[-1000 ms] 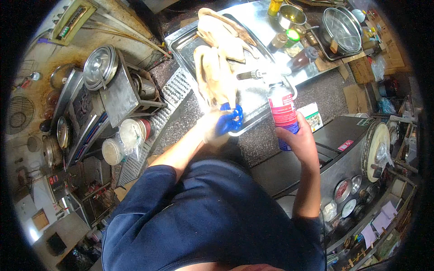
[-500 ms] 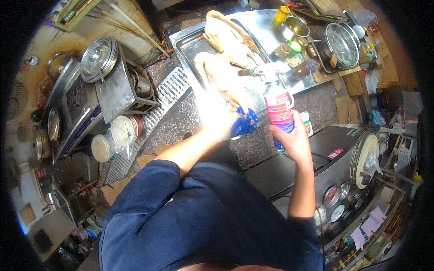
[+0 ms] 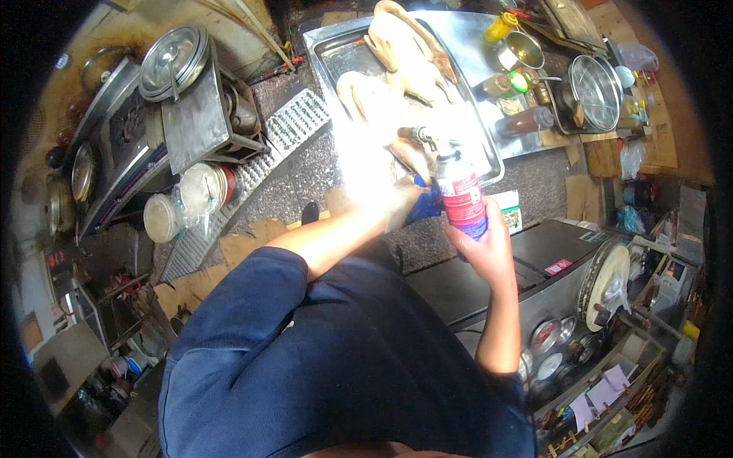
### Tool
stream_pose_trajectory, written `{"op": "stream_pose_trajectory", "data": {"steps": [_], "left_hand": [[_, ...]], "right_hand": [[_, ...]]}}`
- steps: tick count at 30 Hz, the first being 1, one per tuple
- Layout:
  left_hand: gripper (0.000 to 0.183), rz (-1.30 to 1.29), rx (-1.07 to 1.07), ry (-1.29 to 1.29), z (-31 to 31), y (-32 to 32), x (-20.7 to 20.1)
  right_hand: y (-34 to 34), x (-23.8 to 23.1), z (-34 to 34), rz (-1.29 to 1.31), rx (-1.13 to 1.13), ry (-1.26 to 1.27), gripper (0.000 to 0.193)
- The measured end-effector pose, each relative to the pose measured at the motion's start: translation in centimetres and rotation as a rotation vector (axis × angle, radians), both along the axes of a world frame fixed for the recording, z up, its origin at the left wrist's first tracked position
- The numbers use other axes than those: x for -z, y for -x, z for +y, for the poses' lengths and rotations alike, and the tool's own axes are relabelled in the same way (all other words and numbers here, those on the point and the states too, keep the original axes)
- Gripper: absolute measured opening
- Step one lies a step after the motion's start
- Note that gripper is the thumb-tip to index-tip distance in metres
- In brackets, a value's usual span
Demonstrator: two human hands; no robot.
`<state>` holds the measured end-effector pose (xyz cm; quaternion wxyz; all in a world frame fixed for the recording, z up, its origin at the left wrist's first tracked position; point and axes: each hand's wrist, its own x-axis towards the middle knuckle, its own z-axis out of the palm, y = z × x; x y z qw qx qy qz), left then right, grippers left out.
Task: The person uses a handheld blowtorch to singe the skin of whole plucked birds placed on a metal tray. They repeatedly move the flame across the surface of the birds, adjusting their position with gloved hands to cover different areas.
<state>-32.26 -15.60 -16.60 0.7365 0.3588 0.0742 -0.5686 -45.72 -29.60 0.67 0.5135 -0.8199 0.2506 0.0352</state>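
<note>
My right hand point(image 3: 486, 246) is wrapped round the red and blue gas can of a blowtorch point(image 3: 462, 195), held upright with its metal nozzle pointing left. Beneath the nozzle is the near end of a plucked duck point(image 3: 413, 159), whose middle is washed out by glare. My left hand point(image 3: 422, 203), in a blue glove, is closed at that end of the duck; the can hides part of its fingers. A second pale plucked duck point(image 3: 401, 57) with a long neck lies in the metal tray point(image 3: 494, 162).
Right of the tray stand a yellow bottle point(image 3: 500, 27), a metal pot point(image 3: 522, 50), a dark sauce bottle point(image 3: 525, 120) and wire strainers point(image 3: 595, 93). A dark metal cabinet point(image 3: 489, 286) is near my right arm. Lidded buckets point(image 3: 200, 188) and a metal grating point(image 3: 298, 122) are at left.
The blowtorch has come down and slightly left, closer to my left hand. The gloved hand has shifted a little right and is now partly covered by the can. The view has shifted.
</note>
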Motion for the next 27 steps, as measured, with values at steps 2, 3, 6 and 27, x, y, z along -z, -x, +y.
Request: {"op": "stream_pose_trajectory", "data": {"steps": [2,3,6,27], "left_hand": [[0.034,-0.044,0.026,0.014,0.1,0.0,-0.3],[0.035,-0.065,0.045,0.014,0.1,-0.1,-0.6],[0.038,-0.136,0.103,0.008,0.4,-0.3,-1.6],[0.023,-0.037,-0.057,0.02,2.1,1.4,-0.8]], "right_hand": [[0.4,0.0,0.3,0.03,0.011,-0.024,0.063],[0.5,0.0,0.3,0.056,0.017,-0.018,0.063],[1.0,-0.2,0.5,0.095,0.019,0.025,0.062],[2.9,1.6,2.0,-0.036,0.051,0.008,0.055]]}}
